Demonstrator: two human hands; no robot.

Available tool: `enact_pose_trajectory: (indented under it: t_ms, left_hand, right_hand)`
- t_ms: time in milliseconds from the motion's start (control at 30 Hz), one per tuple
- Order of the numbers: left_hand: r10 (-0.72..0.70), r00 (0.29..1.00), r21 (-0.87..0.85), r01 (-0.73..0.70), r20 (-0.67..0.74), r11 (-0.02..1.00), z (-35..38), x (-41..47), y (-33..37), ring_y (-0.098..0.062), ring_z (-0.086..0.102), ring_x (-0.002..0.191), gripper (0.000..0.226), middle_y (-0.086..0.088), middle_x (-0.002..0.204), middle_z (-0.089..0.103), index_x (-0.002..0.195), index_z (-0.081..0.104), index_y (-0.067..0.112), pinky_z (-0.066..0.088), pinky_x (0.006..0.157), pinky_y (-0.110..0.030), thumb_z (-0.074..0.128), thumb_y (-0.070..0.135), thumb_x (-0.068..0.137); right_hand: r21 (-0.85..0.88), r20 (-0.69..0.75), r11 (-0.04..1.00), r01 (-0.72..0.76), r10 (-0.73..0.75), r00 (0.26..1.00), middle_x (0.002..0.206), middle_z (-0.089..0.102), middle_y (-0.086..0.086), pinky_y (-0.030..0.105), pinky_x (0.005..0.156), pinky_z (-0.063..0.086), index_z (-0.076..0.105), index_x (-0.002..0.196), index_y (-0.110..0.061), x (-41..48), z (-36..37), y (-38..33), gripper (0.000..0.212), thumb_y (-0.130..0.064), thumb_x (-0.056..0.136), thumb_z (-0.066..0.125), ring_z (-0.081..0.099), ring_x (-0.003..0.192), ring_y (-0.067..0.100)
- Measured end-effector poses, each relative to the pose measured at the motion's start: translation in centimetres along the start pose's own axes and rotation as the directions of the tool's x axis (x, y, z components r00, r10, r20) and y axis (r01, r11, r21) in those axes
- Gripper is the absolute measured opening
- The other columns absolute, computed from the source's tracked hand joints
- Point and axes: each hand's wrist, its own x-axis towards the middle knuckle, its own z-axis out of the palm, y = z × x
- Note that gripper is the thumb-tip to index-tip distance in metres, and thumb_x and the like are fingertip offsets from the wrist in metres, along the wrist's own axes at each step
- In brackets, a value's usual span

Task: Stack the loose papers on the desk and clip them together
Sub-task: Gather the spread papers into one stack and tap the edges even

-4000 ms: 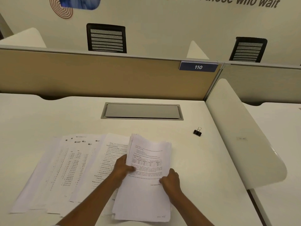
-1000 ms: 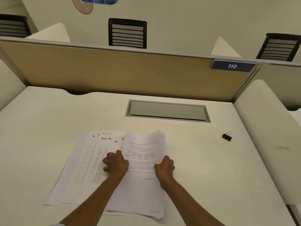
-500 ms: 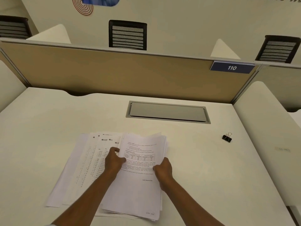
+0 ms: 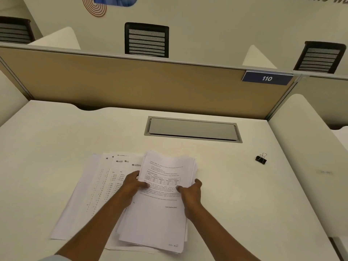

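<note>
Open-plan office, one numbered workstation. White desk (image 4: 56,147) with a flush metal cable hatch (image 4: 193,129) set in its far middle. Tan partition (image 4: 131,81) runs along the far edge, with a blue plate (image 4: 267,78) reading 110 at its right end. A white side divider (image 4: 310,138) closes the right. Mesh-back office chairs (image 4: 146,40) show over the partition. Large lettering (image 4: 323,0) and a spiral graphic (image 4: 94,8) are on the far wall. Printed papers (image 4: 160,213) lie near, a binder clip (image 4: 261,159) to the right.

A gathered paper stack (image 4: 162,213) overlaps fanned loose sheets (image 4: 94,189); black binder clip (image 4: 261,158) well apart.
</note>
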Motion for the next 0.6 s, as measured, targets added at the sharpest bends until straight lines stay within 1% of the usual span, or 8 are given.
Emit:
enact_pose_trajectory:
  t_ms: [67, 133, 167, 267, 367, 467, 533, 600]
  left_hand:
    - [0.000, 0.999, -0.010, 0.001, 0.037, 1.000, -0.1, -0.2, -0.1, -0.031, 0.071, 0.094, 0.043, -0.010, 0.101, 0.075, 0.101, 0.069, 0.010, 0.057, 0.076, -0.035, 0.074, -0.015, 0.067]
    - [-0.016, 0.998, -0.022, 0.018, 0.068, 1.000, 0.0, -0.4, -0.1, -0.028, 0.072, 0.092, 0.042, -0.008, 0.099, 0.076, 0.099, 0.069, 0.012, 0.057, 0.073, -0.034, 0.072, -0.016, 0.068]
    - [-0.021, 0.996, -0.033, 0.024, 0.091, 0.999, 0.0, -0.6, -0.1, -0.027, 0.073, 0.090, 0.042, -0.007, 0.099, 0.077, 0.100, 0.068, 0.011, 0.058, 0.072, -0.034, 0.071, -0.016, 0.068]
    - [0.008, 0.987, -0.066, 0.003, 0.160, 0.998, 0.4, -1.1, 0.2, -0.027, 0.073, 0.094, 0.048, -0.009, 0.104, 0.076, 0.108, 0.066, 0.010, 0.059, 0.078, -0.038, 0.071, -0.016, 0.068]
    - [0.068, 0.981, -0.083, -0.054, 0.184, 0.995, 0.8, -1.8, 1.1, -0.028, 0.071, 0.100, 0.052, -0.006, 0.106, 0.076, 0.111, 0.065, 0.013, 0.058, 0.082, -0.039, 0.074, -0.013, 0.067]
    - [0.143, 0.964, -0.150, -0.111, 0.226, 0.982, 1.4, -2.7, 2.7, -0.031, 0.070, 0.103, 0.062, -0.010, 0.112, 0.074, 0.116, 0.065, 0.010, 0.056, 0.089, -0.047, 0.083, -0.002, 0.058]
    - [0.189, 0.950, -0.210, -0.138, 0.249, 0.968, 2.0, -3.4, 4.0, -0.034, 0.069, 0.105, 0.071, -0.014, 0.114, 0.072, 0.118, 0.065, 0.007, 0.055, 0.091, -0.050, 0.086, 0.003, 0.050]
    - [0.236, 0.936, -0.250, -0.170, 0.261, 0.953, 2.8, -4.0, 5.2, -0.037, 0.068, 0.105, 0.074, -0.017, 0.116, 0.071, 0.118, 0.064, 0.004, 0.054, 0.091, -0.052, 0.087, 0.004, 0.048]
  right_hand:
    - [0.061, -0.001, 0.995, -0.083, 0.084, 0.996, 0.125, 0.058, 0.011, 0.038, 0.082, 0.054, 0.037, 0.134, -0.005, 0.5, -0.3, 0.1, 0.063, 0.000, 0.081, 0.070, 0.060, 0.095, 0.026]
    - [0.124, 0.067, 0.982, -0.143, 0.136, 0.988, 0.110, 0.068, 0.015, 0.049, 0.079, 0.058, 0.057, 0.119, 0.002, 0.8, -0.6, 0.3, 0.044, 0.002, 0.077, 0.071, 0.068, 0.089, 0.033]
    - [0.152, 0.091, 0.974, -0.166, 0.154, 0.984, 0.102, 0.071, 0.017, 0.053, 0.077, 0.058, 0.063, 0.112, 0.002, 0.9, -0.8, 0.3, 0.036, 0.004, 0.076, 0.071, 0.069, 0.086, 0.037]
    - [0.203, 0.114, 0.965, -0.168, 0.148, 0.982, 0.098, 0.072, 0.019, 0.056, 0.073, 0.058, 0.067, 0.104, 0.000, 0.8, -1.8, -0.1, 0.030, 0.007, 0.075, 0.070, 0.070, 0.085, 0.040]
    - [0.222, 0.127, 0.972, -0.076, 0.049, 0.991, 0.098, 0.073, 0.017, 0.053, 0.074, 0.059, 0.068, 0.102, -0.002, 0.4, -3.2, -0.9, 0.029, 0.008, 0.075, 0.069, 0.071, 0.084, 0.038]
    - [0.260, 0.116, 0.962, 0.078, -0.111, 0.987, 0.097, 0.074, 0.018, 0.054, 0.076, 0.058, 0.067, 0.099, 0.000, -0.4, -5.0, -2.3, 0.030, 0.009, 0.071, 0.072, 0.072, 0.083, 0.038]
    - [0.294, 0.112, 0.940, 0.176, -0.217, 0.970, 0.099, 0.073, 0.020, 0.054, 0.076, 0.058, 0.065, 0.100, 0.003, -1.1, -6.2, -3.5, 0.033, 0.010, 0.069, 0.074, 0.071, 0.085, 0.040]
    - [0.319, 0.109, 0.910, 0.266, -0.314, 0.943, 0.099, 0.073, 0.020, 0.053, 0.076, 0.058, 0.065, 0.100, 0.005, -1.8, -7.6, -4.8, 0.034, 0.010, 0.068, 0.075, 0.070, 0.086, 0.041]
